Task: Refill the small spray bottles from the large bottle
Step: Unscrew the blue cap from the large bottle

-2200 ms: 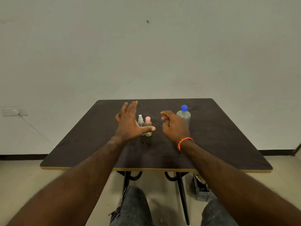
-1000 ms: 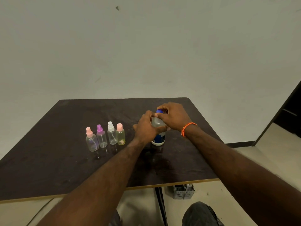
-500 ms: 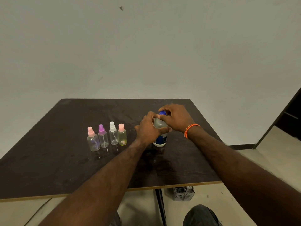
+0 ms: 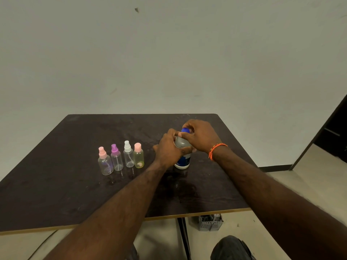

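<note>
The large bottle (image 4: 183, 160) stands upright on the dark table (image 4: 75, 184), clear above and blue-labelled below. My left hand (image 4: 169, 149) grips its body. My right hand (image 4: 201, 136), with an orange band at the wrist, pinches the blue cap (image 4: 185, 130) on top. To the left stand several small spray bottles in a row: a pink-capped clear one (image 4: 105, 163), a purple-capped one (image 4: 116, 158), a white-capped one (image 4: 128, 154) and a pink-capped yellowish one (image 4: 139, 156). All keep their caps on.
A grey perforated basket (image 4: 210, 223) sits on the floor under the table's near right edge. A dark doorway (image 4: 334, 136) opens at the far right. A plain wall runs behind the table. My knee (image 4: 231, 248) shows at the bottom.
Both hands moved from open in the air onto the large bottle. Over the last second they stay there, the right hand's fingers shifting slightly on the cap. The small bottles stand unmoved.
</note>
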Tool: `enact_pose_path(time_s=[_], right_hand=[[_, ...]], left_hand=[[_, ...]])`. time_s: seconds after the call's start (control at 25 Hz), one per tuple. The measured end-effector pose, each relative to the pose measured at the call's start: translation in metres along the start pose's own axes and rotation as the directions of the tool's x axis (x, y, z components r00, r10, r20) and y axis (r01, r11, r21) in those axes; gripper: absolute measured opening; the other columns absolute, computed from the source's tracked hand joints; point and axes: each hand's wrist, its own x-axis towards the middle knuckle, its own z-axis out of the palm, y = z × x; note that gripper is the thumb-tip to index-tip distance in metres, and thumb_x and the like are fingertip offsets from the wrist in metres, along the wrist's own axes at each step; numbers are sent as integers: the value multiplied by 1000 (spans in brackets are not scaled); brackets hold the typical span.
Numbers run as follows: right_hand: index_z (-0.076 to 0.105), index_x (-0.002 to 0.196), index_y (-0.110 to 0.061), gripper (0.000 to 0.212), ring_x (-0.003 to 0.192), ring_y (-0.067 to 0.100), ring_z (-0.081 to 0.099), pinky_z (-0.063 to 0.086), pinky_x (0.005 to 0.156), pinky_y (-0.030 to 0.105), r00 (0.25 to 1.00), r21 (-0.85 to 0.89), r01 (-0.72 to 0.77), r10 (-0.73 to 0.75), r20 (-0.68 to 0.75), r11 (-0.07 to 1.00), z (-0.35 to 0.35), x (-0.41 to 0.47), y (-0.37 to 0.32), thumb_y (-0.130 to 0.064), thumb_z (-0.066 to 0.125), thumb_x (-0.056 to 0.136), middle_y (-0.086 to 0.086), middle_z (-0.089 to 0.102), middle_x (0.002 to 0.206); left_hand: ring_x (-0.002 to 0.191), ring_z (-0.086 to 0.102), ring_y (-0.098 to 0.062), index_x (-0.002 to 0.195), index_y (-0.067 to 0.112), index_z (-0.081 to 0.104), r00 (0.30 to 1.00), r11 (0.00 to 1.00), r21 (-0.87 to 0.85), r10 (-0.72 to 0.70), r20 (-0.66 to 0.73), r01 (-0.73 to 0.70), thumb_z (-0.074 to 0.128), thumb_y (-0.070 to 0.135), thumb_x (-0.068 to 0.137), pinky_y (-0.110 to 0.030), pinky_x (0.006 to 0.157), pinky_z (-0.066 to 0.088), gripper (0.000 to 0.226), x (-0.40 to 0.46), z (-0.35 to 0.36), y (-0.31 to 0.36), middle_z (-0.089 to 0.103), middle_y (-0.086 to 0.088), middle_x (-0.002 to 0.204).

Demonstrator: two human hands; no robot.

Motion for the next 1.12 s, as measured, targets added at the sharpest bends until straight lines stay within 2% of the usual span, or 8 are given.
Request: enact_pose_path(time_s=[0.28,0.44,0.6,0.68,0.84,0.92,1.04,1.12], right_hand=[[59,136,-19,44,123,19,57,46,108,37,988,72,2,-13,152,997,-7,-3,-3,-10,59,92,0,61,137],[63,121,-21,43,97,13,62,52,86,30,999,17,-7,6,50,1000,-12,-1,1,-46,72,87,-6,65,110],[67,109,-16,27,88,13,59,49,79,29,999,19,-5,4,47,1000,-9,1,-1,-33,71,89,-6,62,94],[69,116,-17,26,99,15,62,49,88,28,998,50,5,-8,68,999,-9,1,1,-23,69,91,-3,68,105],[61,137,-23,51,118,17,60,44,97,23,981,121,27,-49,187,992,-13,-2,7,-3,59,91,0,64,134],[55,141,-24,54,111,14,61,44,92,22,986,120,31,-50,160,992,-9,-3,8,-13,66,89,-1,63,133],[62,119,-23,39,92,9,61,50,81,24,1000,79,7,-9,24,997,-2,0,5,-40,73,86,-6,64,109],[64,110,-21,31,90,10,60,52,82,28,1000,41,22,-22,5,999,-1,3,3,-39,72,87,-7,64,101]], left_hand=[[102,65,-11,101,51,46,1000,1000,-5,-2,19,2,75,84,40,-55,100,51,74,4,2,-4,62,20,106],[97,66,-9,100,56,44,1000,1000,-11,9,-1,-9,82,83,43,-55,96,53,73,3,3,-6,65,18,100],[100,68,-9,102,61,44,1000,999,-34,2,5,-1,83,83,39,-54,97,54,77,5,3,-9,67,19,103],[102,67,-10,102,63,44,1000,1000,-31,6,9,-6,82,85,39,-54,98,54,78,5,4,-10,66,19,106],[104,67,-10,104,61,44,1000,999,-40,16,15,-16,81,91,36,-55,99,53,82,8,6,-14,66,20,109],[102,66,-9,103,55,46,1000,1000,-28,13,10,-13,82,85,39,-55,99,51,79,7,4,-12,66,19,106],[98,63,-6,99,44,48,1000,1000,5,-6,-12,6,85,74,48,-53,101,45,70,2,1,-5,65,17,100],[99,62,-5,99,43,47,1000,1000,16,-16,-3,17,87,72,50,-51,103,42,70,1,0,-3,65,17,101]])
